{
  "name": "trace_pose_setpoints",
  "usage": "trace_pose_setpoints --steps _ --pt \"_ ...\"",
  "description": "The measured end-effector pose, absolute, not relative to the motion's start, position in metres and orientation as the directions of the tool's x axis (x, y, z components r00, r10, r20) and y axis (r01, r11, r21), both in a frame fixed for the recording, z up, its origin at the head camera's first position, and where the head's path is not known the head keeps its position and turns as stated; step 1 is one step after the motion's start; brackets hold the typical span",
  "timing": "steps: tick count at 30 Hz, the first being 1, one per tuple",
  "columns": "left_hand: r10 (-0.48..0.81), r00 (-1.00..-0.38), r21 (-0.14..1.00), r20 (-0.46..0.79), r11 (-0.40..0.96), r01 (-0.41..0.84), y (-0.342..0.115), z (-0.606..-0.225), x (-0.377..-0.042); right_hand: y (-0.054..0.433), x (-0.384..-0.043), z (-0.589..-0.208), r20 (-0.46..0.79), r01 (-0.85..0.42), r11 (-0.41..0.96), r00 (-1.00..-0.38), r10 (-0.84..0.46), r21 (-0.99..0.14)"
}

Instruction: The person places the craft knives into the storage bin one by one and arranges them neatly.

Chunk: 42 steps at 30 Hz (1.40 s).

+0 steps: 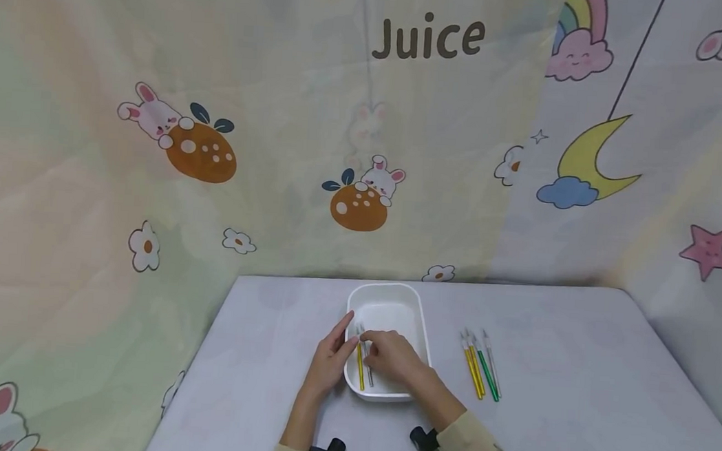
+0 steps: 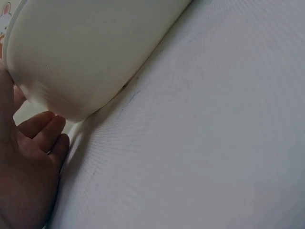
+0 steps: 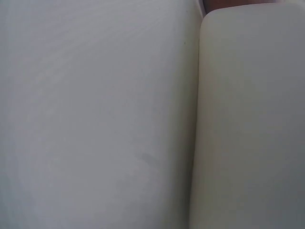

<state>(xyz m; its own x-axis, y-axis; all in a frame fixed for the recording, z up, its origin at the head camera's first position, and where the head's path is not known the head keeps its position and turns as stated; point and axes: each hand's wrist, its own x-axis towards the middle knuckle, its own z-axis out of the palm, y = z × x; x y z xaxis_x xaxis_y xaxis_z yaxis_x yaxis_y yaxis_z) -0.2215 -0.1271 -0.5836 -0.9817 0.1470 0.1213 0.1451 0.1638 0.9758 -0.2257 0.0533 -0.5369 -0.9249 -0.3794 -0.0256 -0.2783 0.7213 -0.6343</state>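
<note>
A white plastic tray (image 1: 394,296) stands on the table, its outer wall (image 2: 95,52) filling the upper left of the left wrist view. My left hand (image 1: 326,361) holds the tray's left side, thumb by the rim and fingers along the outside. Inside the tray, my right hand (image 1: 393,355) is bent with thumb and index finger pinching the upper part of a silver paintbrush (image 1: 370,376). A yellow paintbrush (image 1: 361,370) lies just left of it, near the left wall. The right wrist view shows mostly the tray's side (image 3: 252,119) and the tablecloth.
To the right of the tray, several slim paintbrushes (image 1: 481,371) with yellow, green and silver handles lie side by side, pale tips pointing away. A white cloth covers the table (image 1: 573,404). Behind it hangs a printed curtain (image 1: 293,111) with cartoon rabbits.
</note>
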Motion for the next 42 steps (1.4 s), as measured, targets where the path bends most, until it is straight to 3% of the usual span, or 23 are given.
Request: trace_pose_setpoints --steps 16,30,42 --pt "0.156 -0.979 0.974 0.13 0.166 0.156 -0.128 -0.584 -0.222 0.052 -0.228 -0.539 0.011 -0.302 0.727 -0.927 -0.376 -0.616" --pt "0.158 -0.978 0.971 0.135 0.176 0.162 -0.127 -0.586 -0.221 0.076 -0.219 -0.525 0.336 -0.432 0.768 -0.894 -0.297 -0.473" --pt "0.138 -0.982 0.976 0.128 0.16 0.149 -0.127 -0.585 -0.222 0.109 -0.216 -0.526 0.559 -0.445 0.722 -0.823 -0.097 -0.53"
